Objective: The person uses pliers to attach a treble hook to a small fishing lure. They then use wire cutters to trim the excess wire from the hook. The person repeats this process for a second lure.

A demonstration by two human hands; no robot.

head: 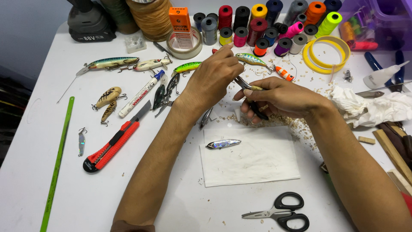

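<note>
My left hand [214, 77] pinches a green-and-silver fishing lure [250, 59] by its nose, holding it above the white table [38, 159]. My right hand [279, 96] is shut on small black-handled pliers [249, 88] whose jaws point up toward the lure's underside. Wood shavings [296, 124] lie below my right hand. A silver holographic lure body [223, 144] rests on a white paper sheet [253, 163] in front of both hands.
Several finished lures [112, 63] lie at the left with a white marker [139, 95], a red utility knife [112, 146] and a green ruler [56, 165]. Thread spools [257, 28] line the back. Black scissors [281, 211] lie near the front; crumpled tissue [369, 107] sits at the right.
</note>
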